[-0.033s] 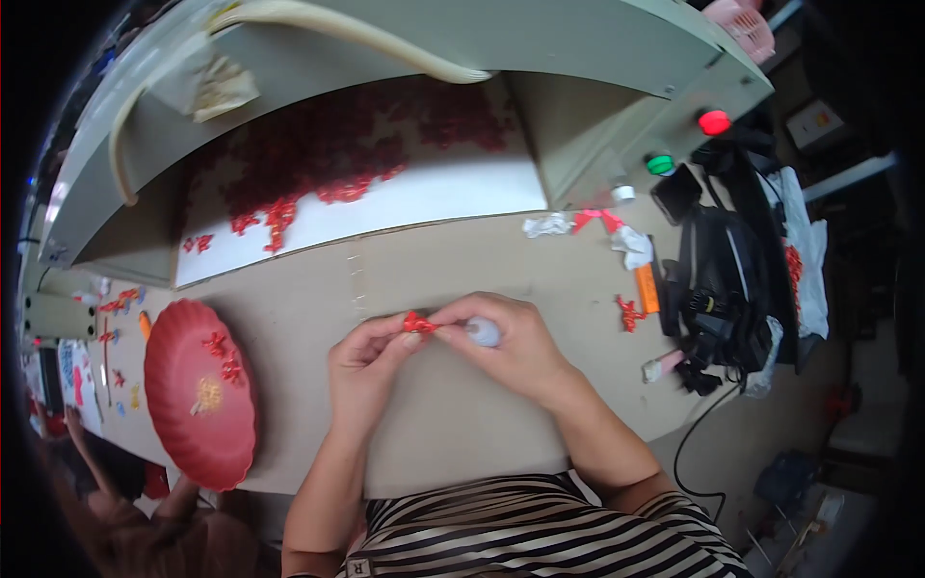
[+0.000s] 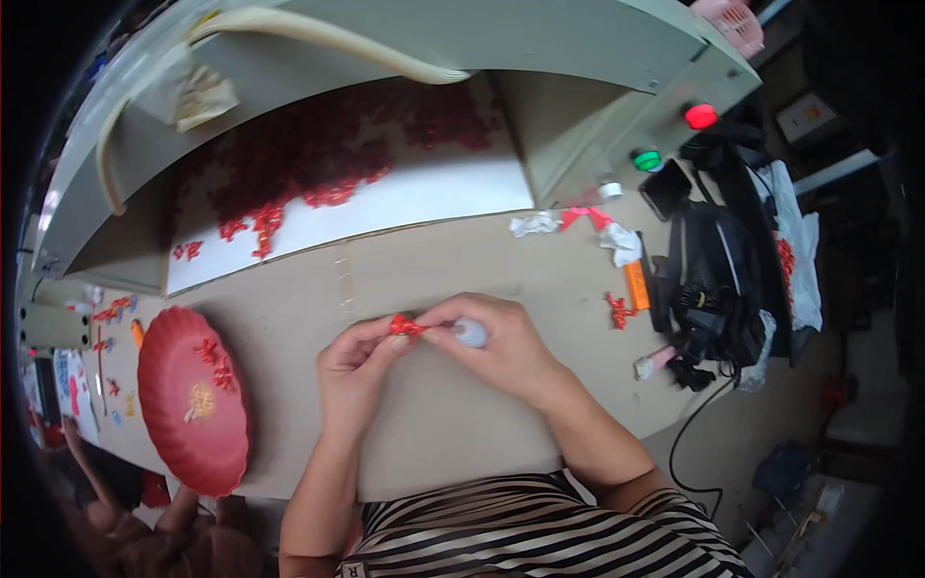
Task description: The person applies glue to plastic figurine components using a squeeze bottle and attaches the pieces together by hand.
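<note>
Red piece: where the two hands met above the middle of the table, a small red plastic piece was pinched between them; most of it was covered by fingertips, so its shape could not be made out.
Left hand: the left hand had thumb and forefinger narrowed onto the piece's left end, the other fingers curled under and out of sight.
Right hand: the right hand gripped the piece's right end with its fingertips, and a small whitish round object sat tucked under the same fingers, only partly showing; what it was could not be told.
Table: the beige table lay bare just beneath the hands.
Red plate: well to the left stood a red scalloped plate holding a few red bits and a yellowish one.
Machine tray: beyond the hands, a white tray under the grey machine housing carried a scatter of red pieces, the far ones lost in shadow.
Buttons: a red button and a green button showed on the housing's right face.
Right edge: a tangle of black gear was too dark to read.
Lower left: another person's hand was cut off by the rim.
</note>
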